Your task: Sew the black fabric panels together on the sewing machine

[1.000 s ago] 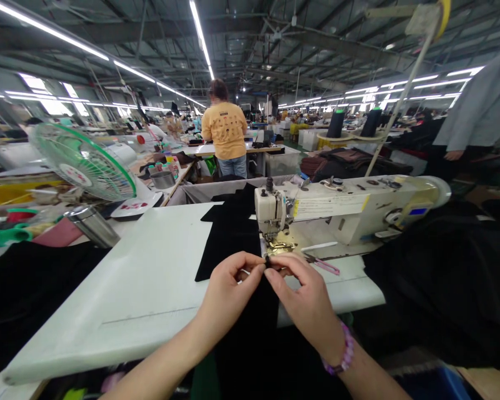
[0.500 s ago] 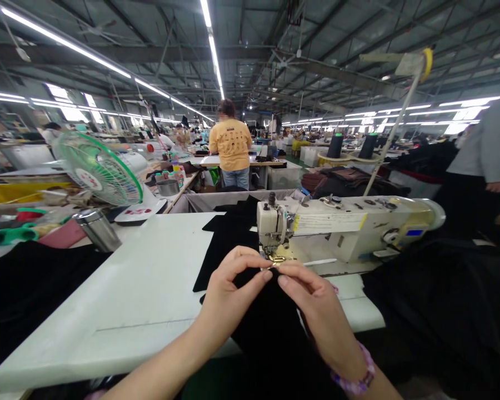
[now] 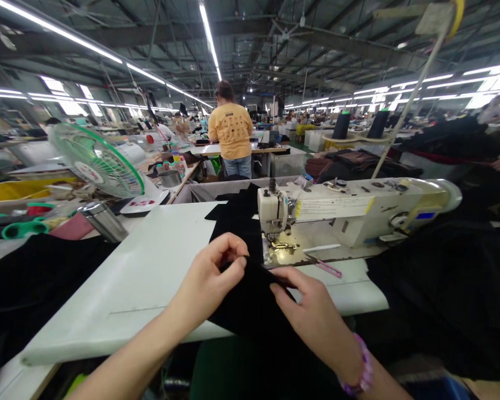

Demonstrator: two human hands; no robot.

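Observation:
Black fabric (image 3: 258, 305) hangs between my two hands and drops over the table's front edge toward my lap. My left hand (image 3: 220, 266) pinches its upper edge between thumb and fingers, left of the needle area. On the right, my right hand (image 3: 304, 300), with a beaded bracelet at the wrist, pinches the same edge a little lower. Just beyond the hands stands a white sewing machine (image 3: 329, 214); its presser foot (image 3: 281, 246) is clear of the held edge. More black fabric pieces (image 3: 237, 219) lie on the table left of the machine head.
Pink-handled thread snips (image 3: 327, 268) and a white pen-like stick (image 3: 323, 248) lie by the machine bed. The pale tabletop (image 3: 158, 250) extends left, with a steel flask (image 3: 102, 221) and a fan (image 3: 95, 164) beyond. Dark cloth (image 3: 433, 294) is heaped right. A person in yellow (image 3: 231, 133) stands ahead.
Both hands have drawn back from the presser foot toward me and moved apart, bringing the fabric edge along. The snips now show beside the machine bed. The view has shifted slightly.

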